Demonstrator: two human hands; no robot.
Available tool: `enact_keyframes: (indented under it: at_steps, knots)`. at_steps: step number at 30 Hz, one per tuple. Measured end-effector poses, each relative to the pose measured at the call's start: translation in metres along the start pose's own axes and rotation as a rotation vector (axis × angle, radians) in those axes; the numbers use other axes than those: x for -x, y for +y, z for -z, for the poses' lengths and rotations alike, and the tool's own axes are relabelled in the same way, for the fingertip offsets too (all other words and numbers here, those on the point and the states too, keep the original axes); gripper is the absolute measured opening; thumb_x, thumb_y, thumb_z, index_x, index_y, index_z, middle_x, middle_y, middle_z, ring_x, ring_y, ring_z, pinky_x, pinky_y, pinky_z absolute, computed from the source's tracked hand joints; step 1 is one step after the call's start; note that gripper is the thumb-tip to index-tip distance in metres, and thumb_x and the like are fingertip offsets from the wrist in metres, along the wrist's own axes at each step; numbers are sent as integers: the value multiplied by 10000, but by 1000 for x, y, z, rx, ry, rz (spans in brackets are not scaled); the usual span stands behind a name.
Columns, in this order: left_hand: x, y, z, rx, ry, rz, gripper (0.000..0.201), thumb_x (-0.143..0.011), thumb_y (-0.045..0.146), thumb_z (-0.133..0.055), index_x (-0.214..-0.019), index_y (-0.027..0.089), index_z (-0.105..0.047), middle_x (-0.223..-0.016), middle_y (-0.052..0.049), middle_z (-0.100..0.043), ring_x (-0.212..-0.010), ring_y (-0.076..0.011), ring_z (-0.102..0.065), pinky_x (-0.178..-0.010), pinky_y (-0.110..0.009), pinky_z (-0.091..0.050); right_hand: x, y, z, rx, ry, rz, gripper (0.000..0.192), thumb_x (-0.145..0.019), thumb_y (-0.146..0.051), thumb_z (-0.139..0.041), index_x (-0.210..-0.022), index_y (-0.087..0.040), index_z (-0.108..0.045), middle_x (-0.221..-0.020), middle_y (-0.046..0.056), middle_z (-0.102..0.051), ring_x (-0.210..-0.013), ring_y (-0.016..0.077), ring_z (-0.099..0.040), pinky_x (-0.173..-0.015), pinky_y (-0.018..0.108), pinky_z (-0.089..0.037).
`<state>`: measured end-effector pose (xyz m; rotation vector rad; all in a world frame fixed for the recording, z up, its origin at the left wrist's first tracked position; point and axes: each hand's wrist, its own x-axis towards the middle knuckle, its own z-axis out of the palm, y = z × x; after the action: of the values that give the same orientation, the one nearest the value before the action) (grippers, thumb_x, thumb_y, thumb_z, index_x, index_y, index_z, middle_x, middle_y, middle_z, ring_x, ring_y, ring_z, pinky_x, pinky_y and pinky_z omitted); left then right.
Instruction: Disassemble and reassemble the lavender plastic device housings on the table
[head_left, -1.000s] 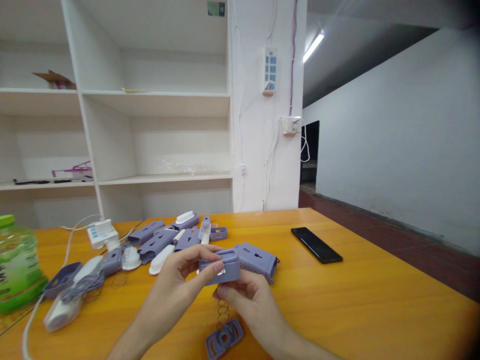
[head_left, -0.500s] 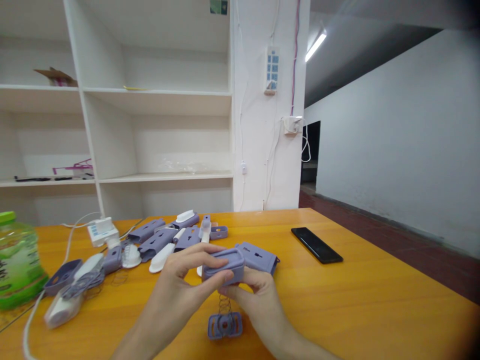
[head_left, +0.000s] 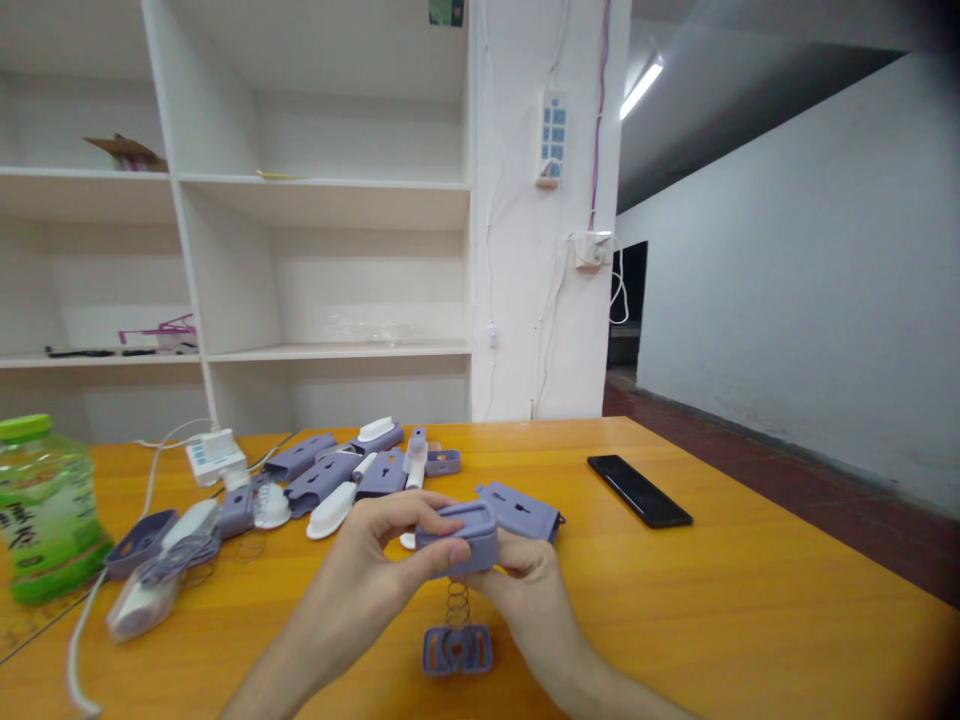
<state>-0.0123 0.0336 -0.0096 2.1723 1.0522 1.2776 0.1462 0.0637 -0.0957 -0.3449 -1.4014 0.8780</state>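
Note:
Between both hands I hold a small purple plastic housing [head_left: 480,548] with rounded ends. My left hand [head_left: 386,550] is closed on its left side, thumb in front and fingers over the top. My right hand [head_left: 525,580] grips it from the right and below; some of those fingertips are hidden. Under the housing shows a thin coil spring [head_left: 457,604], its upper end out of sight. At the spring's lower end is a purple slotted plate [head_left: 457,650] with a round centre. A flat purple casing [head_left: 519,512] with keyhole slots lies just behind my right hand.
Several purple casings [head_left: 322,482] and white oval brush-like parts [head_left: 332,510] lie at the back left, near a white power strip [head_left: 216,457]. A green-lidded jar [head_left: 49,520] stands far left with a white cable [head_left: 75,650] beside it. A black phone [head_left: 639,490] lies right.
The camera view has turned slightly left, so everything sits a little farther right. Both hands keep hold of the housing, and their grip looks nearly the same.

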Motion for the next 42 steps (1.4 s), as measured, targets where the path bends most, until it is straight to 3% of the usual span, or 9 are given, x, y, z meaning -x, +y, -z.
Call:
enact_keyframes:
  at_steps: [6, 11, 14, 19, 23, 27, 32, 37, 42]
  knots:
    - [2, -3, 1, -37, 38, -21, 84, -755, 344, -803, -801, 277, -780, -1091, -18, -735, -1098, -272, -648, -1027, -410, -448, -3, 5, 0, -26, 4, -38, 217, -768, -395, -815, -946, -270, -813, -918, 29, -779, -912, 270, -698, -865, 387, -547]
    - [-3, -6, 7, 15, 23, -72, 60, -794, 305, -779, -825, 260, -755, -1132, -21, -729, -1114, -261, -649, -1041, -409, -453, -4, 5, 4, 111, -29, -91, 175, -811, -332, -779, -948, -225, -800, -879, 21, -756, -899, 247, -669, -838, 358, -532]
    - [-5, -6, 12, 56, 27, -81, 82, -807, 307, -770, -844, 238, -744, -1160, -40, -718, -1141, -266, -638, -1039, -401, -467, -2, 1, 6, 190, -79, -74, 256, -839, -315, -750, -1078, -226, -743, -971, 31, -735, -904, 225, -659, -827, 336, -531]
    - [-5, -9, 17, 97, -2, -77, 126, -815, 311, -773, -888, 222, -723, -1183, -58, -701, -1151, -265, -635, -1033, -398, -488, 3, -12, 17, 364, 3, 130, 590, -876, -327, -710, -1417, -299, -474, -1345, 80, -567, -1092, 222, -612, -903, 329, -528]
    - [-3, -8, 11, 100, -63, -148, 256, -788, 257, -805, -1013, 240, -684, -1225, -46, -674, -1200, -241, -603, -1062, -354, -472, 1, -33, 29, 633, -101, 321, 596, -882, -334, -718, -1429, -357, -479, -1491, 66, -403, -1264, 255, -506, -1053, 378, -456]
    - [-2, -7, 1, 76, -102, -187, 285, -789, 246, -799, -1035, 239, -658, -1146, -45, -687, -1128, -225, -629, -1014, -324, -501, -6, -41, 34, 657, -195, 369, 439, -938, -323, -651, -1367, -361, -566, -1390, 61, -510, -1240, 242, -531, -1072, 378, -444]
    - [-2, -12, -2, 22, -188, -88, 267, -796, 275, -790, -1011, 232, -638, -1005, -25, -700, -964, -209, -671, -888, -305, -545, -7, -35, 31, 598, -262, 309, 258, -976, -291, -591, -1208, -318, -700, -1192, 49, -642, -1124, 205, -603, -1011, 329, -484]
    - [-1, -9, 3, -28, -194, -91, 271, -812, 356, -776, -1020, 243, -645, -1026, -24, -689, -974, -213, -659, -893, -313, -535, -4, -36, 31, 616, -259, 330, 290, -956, -302, -619, -1240, -311, -678, -1206, 54, -641, -1111, 215, -610, -1018, 346, -489]
    - [-2, -8, 11, -70, -157, -117, 362, -813, 346, -780, -1134, 277, -627, -1174, -30, -660, -1080, -226, -632, -984, -346, -505, -1, -37, 30, 656, -180, 350, 392, -944, -288, -617, -1333, -324, -595, -1325, 54, -585, -1242, 238, -546, -1097, 365, -438]
